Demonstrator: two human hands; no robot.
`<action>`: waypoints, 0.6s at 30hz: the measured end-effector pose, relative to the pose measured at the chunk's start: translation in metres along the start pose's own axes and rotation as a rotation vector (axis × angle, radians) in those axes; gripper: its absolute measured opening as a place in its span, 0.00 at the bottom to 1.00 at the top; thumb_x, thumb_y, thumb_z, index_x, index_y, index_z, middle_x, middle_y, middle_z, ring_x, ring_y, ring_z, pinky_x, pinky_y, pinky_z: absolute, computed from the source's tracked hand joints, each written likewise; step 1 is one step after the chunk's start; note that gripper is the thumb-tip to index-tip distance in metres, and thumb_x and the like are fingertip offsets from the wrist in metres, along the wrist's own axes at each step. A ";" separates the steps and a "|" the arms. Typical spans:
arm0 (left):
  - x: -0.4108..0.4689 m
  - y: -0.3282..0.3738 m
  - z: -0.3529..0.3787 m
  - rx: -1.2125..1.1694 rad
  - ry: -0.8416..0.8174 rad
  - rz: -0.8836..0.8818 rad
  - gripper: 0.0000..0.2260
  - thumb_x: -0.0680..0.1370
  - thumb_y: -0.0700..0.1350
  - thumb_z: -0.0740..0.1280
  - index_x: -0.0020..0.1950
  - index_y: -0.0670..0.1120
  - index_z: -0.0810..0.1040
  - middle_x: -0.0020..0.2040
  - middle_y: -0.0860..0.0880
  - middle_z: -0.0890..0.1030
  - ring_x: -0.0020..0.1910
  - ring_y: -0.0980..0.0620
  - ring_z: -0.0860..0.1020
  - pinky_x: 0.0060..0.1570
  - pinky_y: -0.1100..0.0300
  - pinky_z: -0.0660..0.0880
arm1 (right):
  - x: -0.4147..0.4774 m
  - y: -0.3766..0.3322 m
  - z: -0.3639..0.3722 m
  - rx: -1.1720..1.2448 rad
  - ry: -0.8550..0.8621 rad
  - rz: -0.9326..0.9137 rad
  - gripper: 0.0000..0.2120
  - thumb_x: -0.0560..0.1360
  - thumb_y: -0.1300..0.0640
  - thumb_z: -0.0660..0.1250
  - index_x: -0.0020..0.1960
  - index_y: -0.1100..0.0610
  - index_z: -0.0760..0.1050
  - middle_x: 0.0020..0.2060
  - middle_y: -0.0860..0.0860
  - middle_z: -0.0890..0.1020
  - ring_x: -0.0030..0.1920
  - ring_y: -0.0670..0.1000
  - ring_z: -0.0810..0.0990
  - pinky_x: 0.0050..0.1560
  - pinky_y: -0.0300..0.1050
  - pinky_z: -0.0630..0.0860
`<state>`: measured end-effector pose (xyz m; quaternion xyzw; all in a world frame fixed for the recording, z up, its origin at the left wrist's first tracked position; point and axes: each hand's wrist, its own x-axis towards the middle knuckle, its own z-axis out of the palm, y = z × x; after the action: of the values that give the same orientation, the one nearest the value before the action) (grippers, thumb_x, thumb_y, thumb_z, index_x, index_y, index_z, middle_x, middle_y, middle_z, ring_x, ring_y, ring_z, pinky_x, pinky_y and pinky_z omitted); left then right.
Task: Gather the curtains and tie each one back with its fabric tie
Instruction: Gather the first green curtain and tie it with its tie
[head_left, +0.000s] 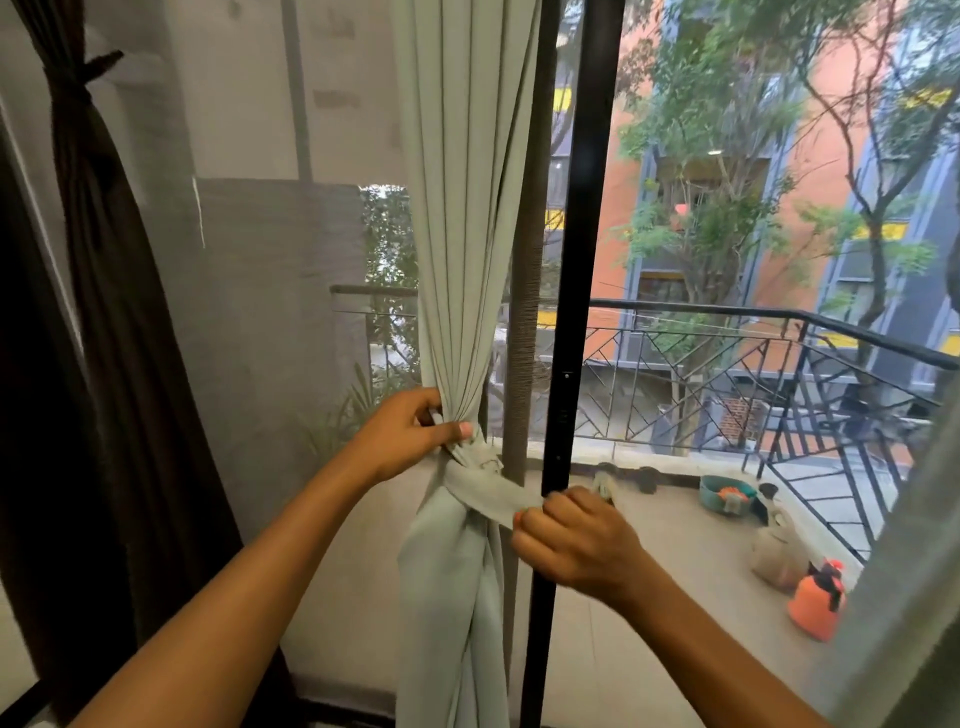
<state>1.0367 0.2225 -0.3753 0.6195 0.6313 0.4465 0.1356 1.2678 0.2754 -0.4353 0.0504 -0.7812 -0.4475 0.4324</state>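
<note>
A pale green curtain (462, 208) hangs in the middle, gathered into a bunch at waist height. A matching fabric tie (488, 493) wraps round the bunch and runs off to the right. My left hand (410, 431) grips the gathered curtain just above the wrap, thumb across the folds. My right hand (571, 540) pinches the free end of the tie and holds it taut, level with the black door frame (582, 260). At the far left a dark brown curtain (93, 234) hangs tied back with its own tie (88, 73).
A sheer mesh screen (260, 260) covers the left pane. Through the glass are a balcony with a black railing (779, 364), an orange sprayer bottle (815, 603), a beige jug (779, 551) and a teal basin (722, 493). Another pale curtain edge (914, 519) hangs at the right.
</note>
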 end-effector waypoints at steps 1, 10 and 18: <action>0.000 0.000 0.002 -0.010 0.004 0.009 0.09 0.74 0.50 0.72 0.52 0.55 0.78 0.50 0.53 0.82 0.49 0.52 0.82 0.51 0.52 0.80 | -0.008 -0.004 0.001 0.006 -0.001 0.008 0.04 0.76 0.60 0.64 0.44 0.54 0.70 0.33 0.48 0.80 0.36 0.48 0.72 0.33 0.39 0.70; 0.002 -0.001 0.019 -0.051 0.073 0.048 0.14 0.74 0.51 0.72 0.51 0.42 0.79 0.40 0.43 0.83 0.36 0.45 0.82 0.40 0.45 0.81 | 0.010 -0.002 0.023 1.042 -0.594 1.076 0.22 0.70 0.36 0.66 0.58 0.49 0.70 0.50 0.44 0.78 0.50 0.44 0.77 0.50 0.40 0.75; 0.007 -0.003 0.028 -0.079 0.099 0.037 0.08 0.75 0.49 0.71 0.50 0.47 0.78 0.43 0.44 0.83 0.41 0.44 0.82 0.43 0.40 0.80 | 0.022 -0.007 0.029 1.131 -0.600 1.307 0.09 0.71 0.47 0.71 0.41 0.52 0.77 0.29 0.45 0.75 0.31 0.42 0.73 0.40 0.41 0.73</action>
<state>1.0538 0.2400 -0.3907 0.6022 0.6074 0.5039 0.1202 1.2309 0.2798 -0.4328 -0.3159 -0.8365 0.3417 0.2893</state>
